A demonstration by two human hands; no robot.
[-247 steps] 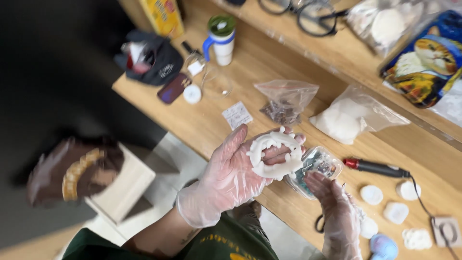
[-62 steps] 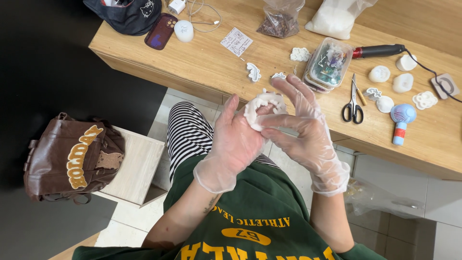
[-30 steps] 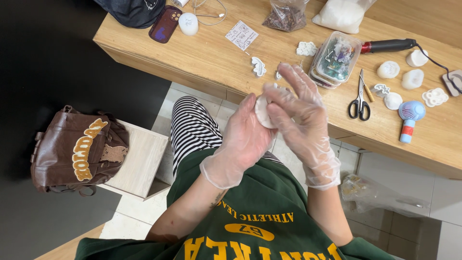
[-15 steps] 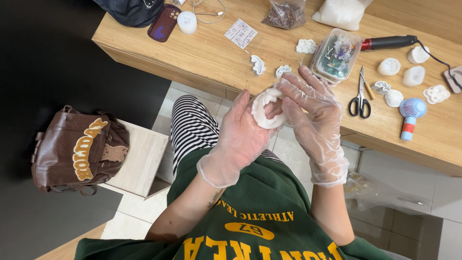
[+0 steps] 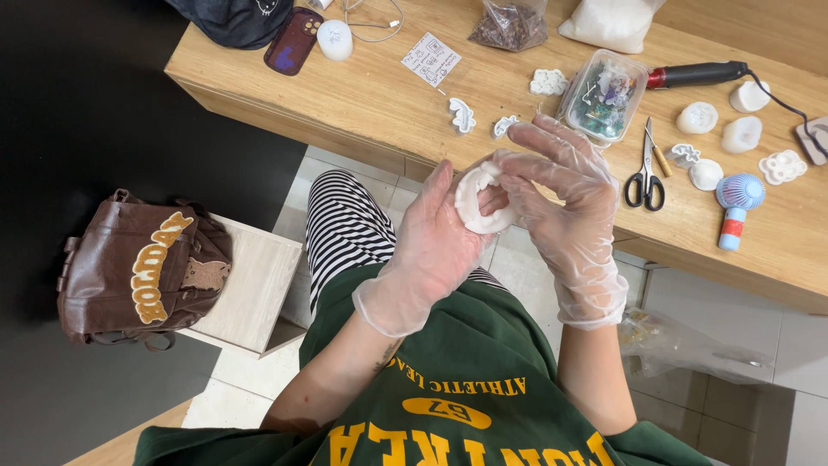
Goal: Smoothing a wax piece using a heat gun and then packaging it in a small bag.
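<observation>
Both thin-gloved hands, left hand [image 5: 431,250] and right hand [image 5: 565,194], clamp a soft white ring [image 5: 479,200].

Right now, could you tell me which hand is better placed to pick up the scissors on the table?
The right hand, probably: it is nearer the scissors, only its fingers touch the white ring, and the left hand cradles that ring.

light: bright, even | shadows: soft | left side dark | focus: sharp, no blur
</observation>
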